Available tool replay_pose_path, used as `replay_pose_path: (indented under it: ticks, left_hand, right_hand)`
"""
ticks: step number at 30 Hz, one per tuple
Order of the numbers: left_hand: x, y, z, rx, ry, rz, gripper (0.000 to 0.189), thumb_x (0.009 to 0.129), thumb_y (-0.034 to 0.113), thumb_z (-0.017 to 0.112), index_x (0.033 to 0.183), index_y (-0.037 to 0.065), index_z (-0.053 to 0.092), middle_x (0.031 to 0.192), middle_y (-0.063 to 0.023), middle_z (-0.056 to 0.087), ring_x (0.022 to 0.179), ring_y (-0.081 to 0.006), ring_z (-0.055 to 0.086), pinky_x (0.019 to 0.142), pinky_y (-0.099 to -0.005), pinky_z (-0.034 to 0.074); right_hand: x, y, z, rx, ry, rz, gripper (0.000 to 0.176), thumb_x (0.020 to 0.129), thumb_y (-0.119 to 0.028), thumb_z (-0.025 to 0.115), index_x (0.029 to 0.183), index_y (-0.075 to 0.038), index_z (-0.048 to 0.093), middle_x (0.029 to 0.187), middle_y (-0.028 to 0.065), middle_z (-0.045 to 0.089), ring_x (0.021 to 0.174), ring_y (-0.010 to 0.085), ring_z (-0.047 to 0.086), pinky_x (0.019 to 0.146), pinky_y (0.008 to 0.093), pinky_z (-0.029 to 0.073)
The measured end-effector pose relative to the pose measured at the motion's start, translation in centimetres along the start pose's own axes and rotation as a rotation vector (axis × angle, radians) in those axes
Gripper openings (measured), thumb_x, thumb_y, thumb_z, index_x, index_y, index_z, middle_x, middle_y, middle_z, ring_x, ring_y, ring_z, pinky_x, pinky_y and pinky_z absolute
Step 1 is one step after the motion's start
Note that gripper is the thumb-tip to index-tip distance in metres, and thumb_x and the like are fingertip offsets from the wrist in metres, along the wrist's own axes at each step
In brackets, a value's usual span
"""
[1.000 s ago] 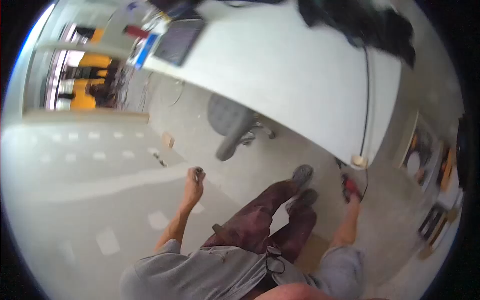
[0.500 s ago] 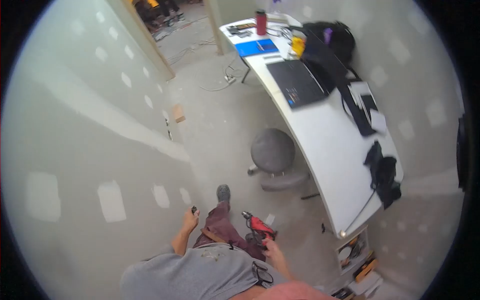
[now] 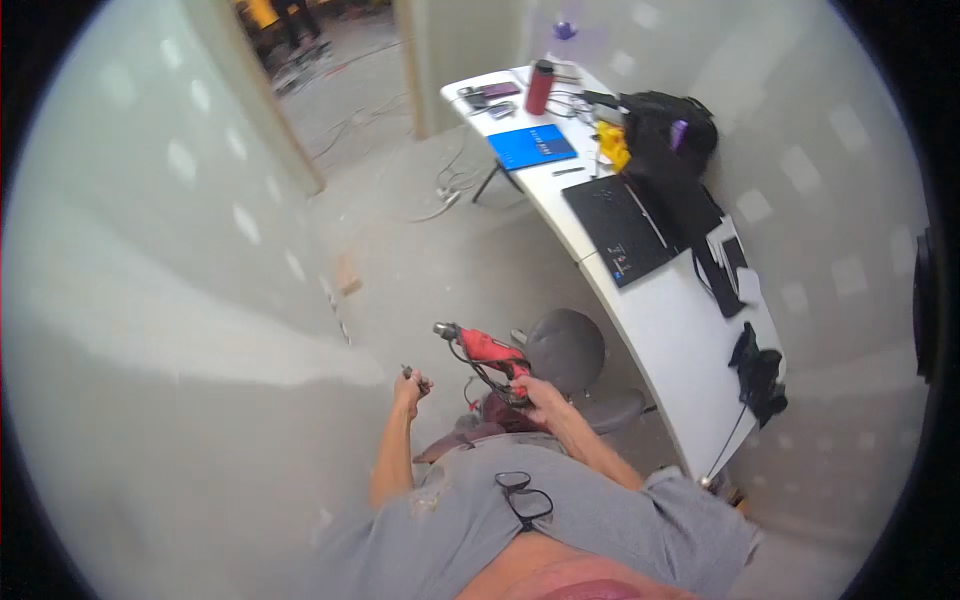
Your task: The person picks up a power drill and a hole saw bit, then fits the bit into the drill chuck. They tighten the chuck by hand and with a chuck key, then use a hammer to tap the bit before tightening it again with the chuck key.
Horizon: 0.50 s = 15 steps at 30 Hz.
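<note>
My right hand [image 3: 541, 401] is closed round the handle of a red corded power drill [image 3: 488, 350]. The drill points up and to the left, with its metal chuck at the far end and a dark cable looped beneath. My left hand [image 3: 409, 393] is closed on a small dark object [image 3: 423, 385], too small to make out. It is held left of the drill and apart from it. Eyeglasses [image 3: 526, 500] hang at the neck of the grey shirt.
A long white table [image 3: 660, 350] curves along the right, bearing a black laptop [image 3: 622, 228], a blue folder [image 3: 532, 147], a red bottle [image 3: 539, 88] and a black backpack [image 3: 670, 125]. A grey chair [image 3: 565, 350] stands beside it. Patched wall at left; doorway ahead, with a person's legs beyond.
Both hands have risen in view, the drill moving up and left. The table and chair appear shifted as the camera view moved. The glasses now hang nearer the middle of the shirt.
</note>
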<state>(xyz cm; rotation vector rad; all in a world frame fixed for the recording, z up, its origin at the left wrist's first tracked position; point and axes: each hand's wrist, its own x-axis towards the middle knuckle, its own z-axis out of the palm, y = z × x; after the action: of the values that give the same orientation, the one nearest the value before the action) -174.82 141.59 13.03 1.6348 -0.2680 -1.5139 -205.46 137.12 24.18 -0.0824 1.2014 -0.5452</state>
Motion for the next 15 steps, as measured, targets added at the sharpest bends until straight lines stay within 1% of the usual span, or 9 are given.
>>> replay_pose_path:
  ticks: [1,2,5,8,9,11,12,13,15]
  left_hand:
    - [1.3,2.3,-0.3,-0.138,-0.005,0.010,0.019,0.102,0.020,0.052,0.094,0.003,0.052,0.083,-0.0097,0.061,0.074,-0.0234,0.065,0.067,-0.0359,0.055]
    - [2.2,4.2,-0.2,-0.113,-0.022,0.012,0.019,0.102,0.020,0.052,0.094,0.003,0.052,0.083,-0.0097,0.061,0.074,-0.0234,0.065,0.067,-0.0359,0.055]
    - [4.7,7.1,-0.5,-0.207,-0.041,0.072,0.020,0.103,0.021,0.051,0.094,0.003,0.051,0.082,-0.0095,0.060,0.074,-0.0241,0.065,0.068,-0.0377,0.055]
    - [8.5,10.3,-2.5,-0.261,0.033,0.062,0.018,0.103,0.020,0.051,0.096,0.003,0.051,0.081,-0.0099,0.060,0.074,-0.0243,0.065,0.070,-0.0376,0.056]
    - [10.3,11.2,-3.9,-0.260,0.073,0.055,0.018,0.103,0.020,0.051,0.097,0.003,0.051,0.080,-0.0100,0.060,0.074,-0.0248,0.066,0.069,-0.0378,0.056]
    - [13.5,12.2,-6.6,-0.314,0.156,0.054,0.018,0.103,0.020,0.051,0.097,0.003,0.051,0.079,-0.0101,0.060,0.075,-0.0253,0.066,0.069,-0.0380,0.057]
    - [15.5,13.4,-8.3,-0.307,0.258,0.002,0.018,0.103,0.020,0.051,0.097,0.003,0.051,0.079,-0.0101,0.060,0.073,-0.0249,0.066,0.067,-0.0377,0.057]
    - [15.9,14.1,-10.0,-0.298,0.364,-0.073,0.018,0.103,0.020,0.050,0.097,0.003,0.051,0.078,-0.0100,0.059,0.071,-0.0245,0.065,0.066,-0.0374,0.056]
    - [16.0,17.0,-12.4,-0.293,0.469,-0.099,0.017,0.103,0.019,0.051,0.096,0.004,0.050,0.077,-0.0096,0.059,0.069,-0.0238,0.064,0.063,-0.0364,0.055]
  right_hand:
    - [-0.3,-2.6,3.2,-0.007,-0.012,-0.003,0.006,0.087,-0.007,0.064,0.086,-0.007,0.058,0.074,0.0016,0.060,0.062,0.0142,0.061,0.057,0.0313,0.056]
    - [0.8,-4.5,5.3,-0.040,-0.003,-0.008,0.008,0.088,-0.008,0.065,0.084,-0.008,0.058,0.073,0.0002,0.058,0.061,0.0118,0.059,0.054,0.0294,0.054]
    - [5.2,-8.7,9.1,-0.077,-0.109,-0.022,0.009,0.088,-0.008,0.065,0.083,-0.009,0.057,0.071,-0.0005,0.058,0.060,0.0105,0.059,0.052,0.0276,0.052]
    - [10.3,-13.0,14.2,-0.051,-0.156,-0.025,0.010,0.088,-0.008,0.065,0.082,-0.009,0.057,0.070,-0.0009,0.056,0.057,0.0098,0.055,0.052,0.0262,0.049]
    - [11.9,-15.0,16.1,-0.034,-0.201,-0.021,0.010,0.088,-0.008,0.065,0.082,-0.010,0.057,0.069,-0.0009,0.055,0.057,0.0099,0.054,0.052,0.0265,0.049]
    - [14.4,-18.7,19.5,-0.084,-0.181,-0.006,0.010,0.088,-0.007,0.065,0.082,-0.009,0.056,0.069,-0.0008,0.055,0.058,0.0104,0.054,0.053,0.0266,0.048]
    - [16.1,-21.1,22.1,-0.106,-0.172,-0.019,0.010,0.088,-0.007,0.064,0.083,-0.009,0.056,0.069,-0.0007,0.054,0.059,0.0108,0.053,0.055,0.0268,0.047]
    - [17.9,-22.8,23.9,-0.147,-0.203,0.011,0.010,0.088,-0.007,0.064,0.083,-0.009,0.056,0.069,-0.0007,0.054,0.059,0.0108,0.053,0.055,0.0268,0.047]
    - [21.6,-25.9,27.9,-0.103,-0.218,0.058,0.009,0.087,-0.006,0.064,0.084,-0.008,0.056,0.070,-0.0003,0.055,0.062,0.0114,0.054,0.057,0.0290,0.047]
